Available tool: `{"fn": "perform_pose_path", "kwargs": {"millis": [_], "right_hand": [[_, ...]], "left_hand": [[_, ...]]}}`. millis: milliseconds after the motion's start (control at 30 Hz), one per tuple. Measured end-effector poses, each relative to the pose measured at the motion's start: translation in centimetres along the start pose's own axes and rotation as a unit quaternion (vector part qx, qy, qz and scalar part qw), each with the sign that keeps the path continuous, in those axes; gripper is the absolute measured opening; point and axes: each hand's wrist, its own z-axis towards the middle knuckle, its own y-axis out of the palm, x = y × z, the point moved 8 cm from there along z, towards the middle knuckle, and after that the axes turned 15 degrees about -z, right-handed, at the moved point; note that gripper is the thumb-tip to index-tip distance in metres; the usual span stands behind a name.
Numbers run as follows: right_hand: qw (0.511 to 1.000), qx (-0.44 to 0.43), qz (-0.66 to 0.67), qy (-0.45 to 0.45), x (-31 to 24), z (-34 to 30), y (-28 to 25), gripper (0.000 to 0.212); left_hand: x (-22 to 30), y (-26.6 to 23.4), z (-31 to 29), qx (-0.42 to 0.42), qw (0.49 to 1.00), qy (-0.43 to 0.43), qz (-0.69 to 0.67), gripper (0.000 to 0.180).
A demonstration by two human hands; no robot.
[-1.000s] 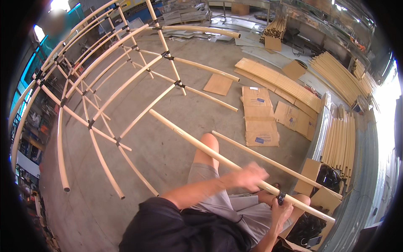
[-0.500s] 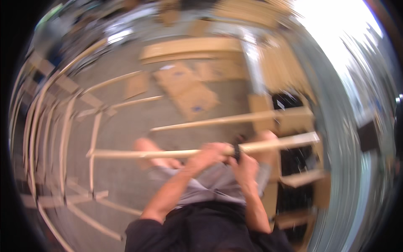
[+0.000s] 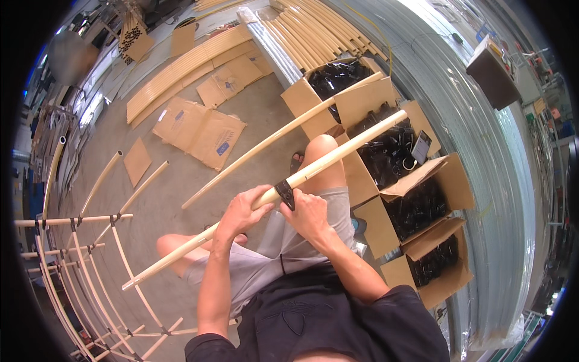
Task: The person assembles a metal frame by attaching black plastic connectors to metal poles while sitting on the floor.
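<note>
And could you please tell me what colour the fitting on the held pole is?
The fitting is black; it shows best in the head view.

So the tube point(image 3: 350, 147) runs slantwise over my lap, low end out past my left knee, other end over the boxes point(image 3: 460, 181) on my right. My left hand point(image 3: 242, 211) is on it just left of the clamp point(image 3: 284, 192), my right hand point(image 3: 310, 216) just right of that. Beyond it there's a second tube point(image 3: 259, 149), far end at the boxes; honestly can't tell if it's resting on one. Fittings point(image 3: 416, 208) sit in the boxes, with a phone point(image 3: 421, 146) over at one's right edge. Frame's point(image 3: 90, 218) off to my left, flattened cardboard point(image 3: 196, 130) on the floor ahead, tube stack point(image 3: 187, 75) behind that.
</note>
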Motion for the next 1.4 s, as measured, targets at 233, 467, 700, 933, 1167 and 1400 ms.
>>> {"fn": "perform_pose_path", "kwargs": {"millis": [233,467,700,933,1167,1400], "right_hand": [[0.999,0.030,0.032,0.020,0.8,-0.3,-0.1,0.030],[0.996,0.064,0.059,0.023,1.8,0.0,-0.6,0.029],[0.989,0.082,0.115,0.050,2.2,0.0,-1.1,0.025],[0.954,-0.053,0.284,0.075,2.6,0.5,-0.4,0.033],[0.890,-0.196,0.407,0.061,3.3,-0.2,1.1,0.033],[0.860,-0.220,0.457,0.049,3.0,-0.8,0.9,0.035]], "left_hand": [[-0.5,1.4,2.8,-0.008,0.994,0.055,-0.094,0.039],[-0.4,2.4,3.9,-0.080,0.983,-0.003,-0.164,0.043],[-1.2,2.8,5.0,-0.134,0.951,-0.065,-0.270,0.044],[-0.8,3.1,5.3,-0.169,0.944,-0.066,-0.276,0.045],[-2.0,3.1,5.7,-0.186,0.917,-0.149,-0.320,0.055],[-1.7,3.3,5.8,-0.204,0.908,-0.145,-0.337,0.046]]}}
